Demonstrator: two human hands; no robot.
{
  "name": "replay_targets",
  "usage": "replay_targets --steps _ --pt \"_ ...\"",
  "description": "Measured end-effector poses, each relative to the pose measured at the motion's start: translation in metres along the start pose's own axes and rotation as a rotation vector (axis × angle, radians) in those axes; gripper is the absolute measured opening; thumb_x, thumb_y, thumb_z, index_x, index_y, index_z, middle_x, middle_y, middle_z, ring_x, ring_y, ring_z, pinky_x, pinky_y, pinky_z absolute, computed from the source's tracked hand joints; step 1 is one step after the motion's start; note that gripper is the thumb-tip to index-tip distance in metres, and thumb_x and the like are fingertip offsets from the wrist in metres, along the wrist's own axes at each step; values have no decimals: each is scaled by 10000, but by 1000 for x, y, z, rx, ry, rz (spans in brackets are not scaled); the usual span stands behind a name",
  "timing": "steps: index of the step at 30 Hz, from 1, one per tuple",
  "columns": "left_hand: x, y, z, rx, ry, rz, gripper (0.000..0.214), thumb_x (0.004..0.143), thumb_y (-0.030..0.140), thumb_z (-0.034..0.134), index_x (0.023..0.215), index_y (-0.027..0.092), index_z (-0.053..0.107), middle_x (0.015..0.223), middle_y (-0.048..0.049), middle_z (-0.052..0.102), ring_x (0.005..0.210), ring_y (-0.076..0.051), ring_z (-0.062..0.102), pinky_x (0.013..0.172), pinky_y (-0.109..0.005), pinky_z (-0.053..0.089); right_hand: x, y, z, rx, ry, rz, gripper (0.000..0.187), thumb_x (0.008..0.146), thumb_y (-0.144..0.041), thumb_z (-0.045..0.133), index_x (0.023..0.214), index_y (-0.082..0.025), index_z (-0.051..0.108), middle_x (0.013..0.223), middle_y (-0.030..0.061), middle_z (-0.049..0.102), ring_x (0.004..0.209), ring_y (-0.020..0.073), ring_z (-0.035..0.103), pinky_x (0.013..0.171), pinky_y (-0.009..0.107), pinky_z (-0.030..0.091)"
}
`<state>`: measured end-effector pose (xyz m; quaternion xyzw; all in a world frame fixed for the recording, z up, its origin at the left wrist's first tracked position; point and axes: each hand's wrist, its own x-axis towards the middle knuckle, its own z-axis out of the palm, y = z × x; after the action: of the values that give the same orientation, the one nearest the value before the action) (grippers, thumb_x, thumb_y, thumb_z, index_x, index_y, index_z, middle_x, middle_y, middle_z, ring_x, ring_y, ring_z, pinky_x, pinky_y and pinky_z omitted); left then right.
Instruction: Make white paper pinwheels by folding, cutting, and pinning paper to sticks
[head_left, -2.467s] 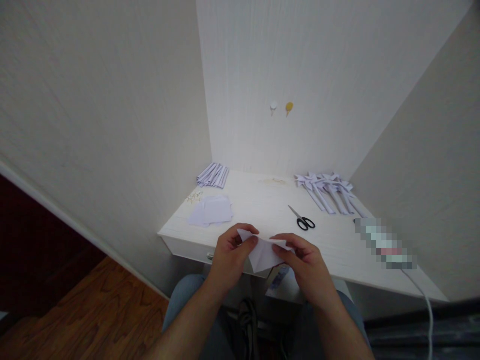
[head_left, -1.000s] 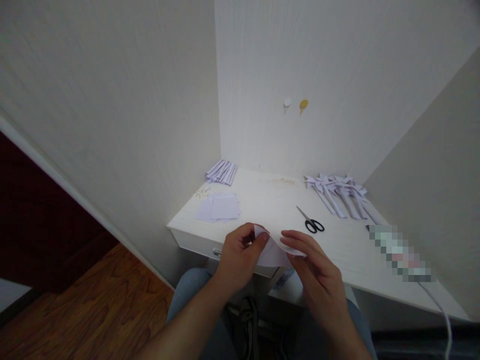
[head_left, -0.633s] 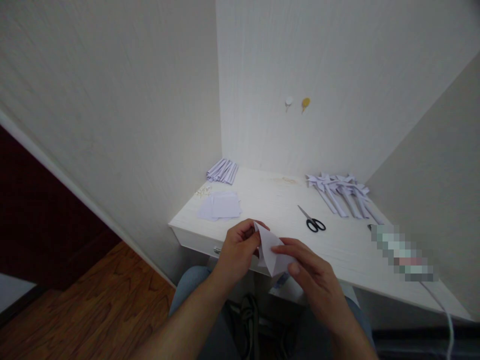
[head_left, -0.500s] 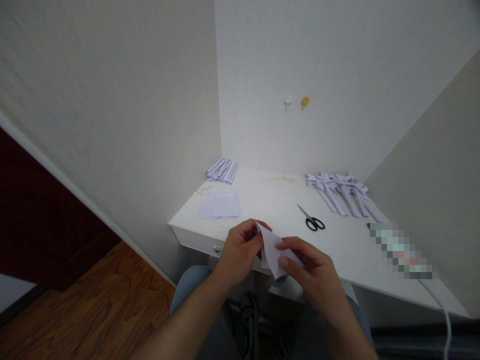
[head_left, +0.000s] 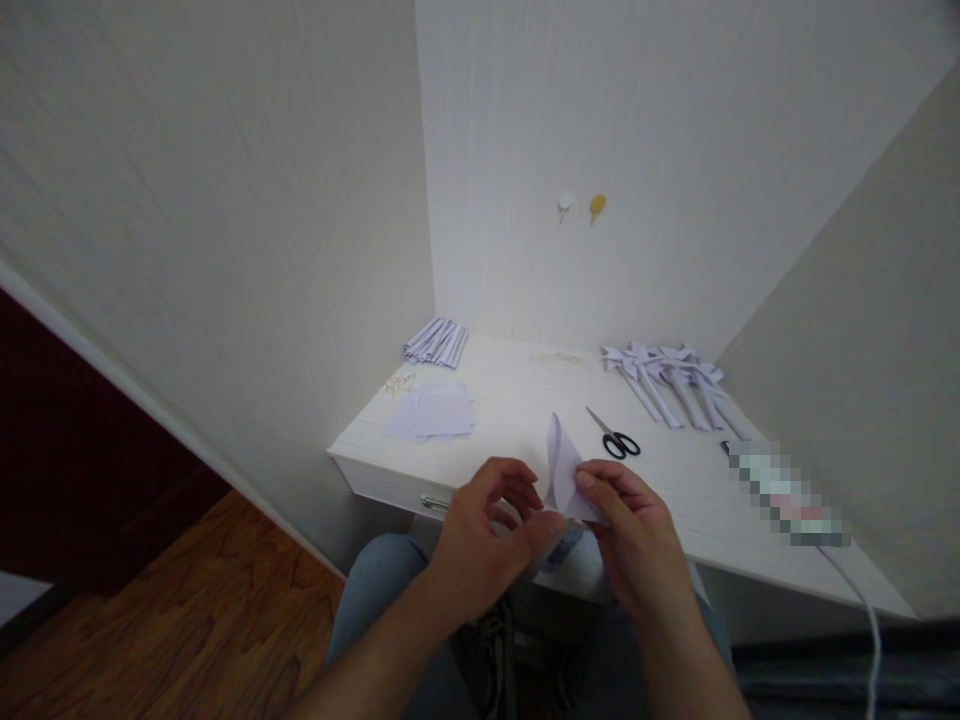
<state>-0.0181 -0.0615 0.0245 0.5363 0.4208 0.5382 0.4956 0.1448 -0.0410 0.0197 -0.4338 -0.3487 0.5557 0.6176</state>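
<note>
A folded sheet of white paper stands up in my right hand, pinched at its right side between thumb and fingers. One corner of the sheet points upward, and its left part curves. My left hand is just left of the paper with its fingers bent and spread. Its thumb tip comes near the paper's lower edge; whether it touches, I cannot tell. Beyond my hands, black-handled scissors lie on the white desk. A stack of square paper sheets lies to the left.
Rolled paper tubes lie at the back left, near a pile of small pale pieces. Paper pinwheels on sticks lie at the back right. A blurred-out object with a white cord is at the right. Two hooks are on the wall.
My left hand has let go of the paper and its fingers have spread. The paper has turned more upright in my right hand. The view has shifted slightly.
</note>
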Motion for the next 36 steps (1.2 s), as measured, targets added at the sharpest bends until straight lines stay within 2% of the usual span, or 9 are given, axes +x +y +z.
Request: replay_targets --steps 6,9,14,22,25,27,31,33,36 --pt "-4 0 3 218 20 98 213 801 360 782 926 199 722 831 -37 732 735 -162 658 659 -260 515 -3 0 2 18 -24 2 277 661 -364 898 819 -222 721 663 -30 653 532 116 520 462 218 386" --pt "-2 0 2 284 40 171 151 849 342 738 911 204 740 838 -37 739 716 -155 652 651 -253 509 -5 -1 2 71 -47 32 300 649 -351 910 838 -223 716 671 -29 658 545 116 557 481 213 432" --pt "-3 1 0 321 51 235 136 885 328 700 907 203 749 828 -43 734 717 -161 655 682 -263 516 -7 -4 2 117 -72 86 331 617 -319 939 842 -220 717 659 -38 660 563 107 600 526 197 490" --pt "-2 0 -4 390 73 329 128 936 270 632 923 203 741 841 -40 733 743 -155 651 711 -252 489 -7 1 -2 76 -143 63 290 644 -269 926 821 -220 703 699 -41 671 569 102 608 535 194 485" --pt "1 2 -5 417 76 327 148 949 254 601 882 191 718 814 -32 721 728 -146 637 691 -245 481 -8 2 -4 -9 -213 -3 236 707 -283 890 823 -222 693 732 -26 680 610 114 625 563 207 498" --pt "2 2 -7 443 76 330 145 945 233 593 862 185 702 800 -25 711 710 -138 626 672 -241 475 -8 0 -4 -88 -280 -76 257 757 -288 855 961 -250 703 835 -5 714 717 148 675 639 242 539" --pt "6 5 -13 507 50 375 114 931 199 598 862 182 687 786 -6 693 705 -127 618 668 -240 466 -5 -14 -6 -358 -385 -228 588 823 -261 797 1350 -351 553 1079 19 730 932 185 702 773 298 566" --pt "8 7 -16 551 25 418 102 928 194 606 859 179 680 774 -1 680 712 -126 614 686 -247 465 -1 -24 -6 -520 -419 -273 549 819 -238 796 1310 -342 572 1069 15 728 926 178 695 760 286 562" --pt "11 10 -21 634 -1 504 98 931 189 605 860 171 670 765 -7 667 720 -130 610 697 -259 457 2 -36 -8 -577 -461 -261 314 827 -243 779 1101 -287 631 1049 21 727 913 180 696 751 287 566"
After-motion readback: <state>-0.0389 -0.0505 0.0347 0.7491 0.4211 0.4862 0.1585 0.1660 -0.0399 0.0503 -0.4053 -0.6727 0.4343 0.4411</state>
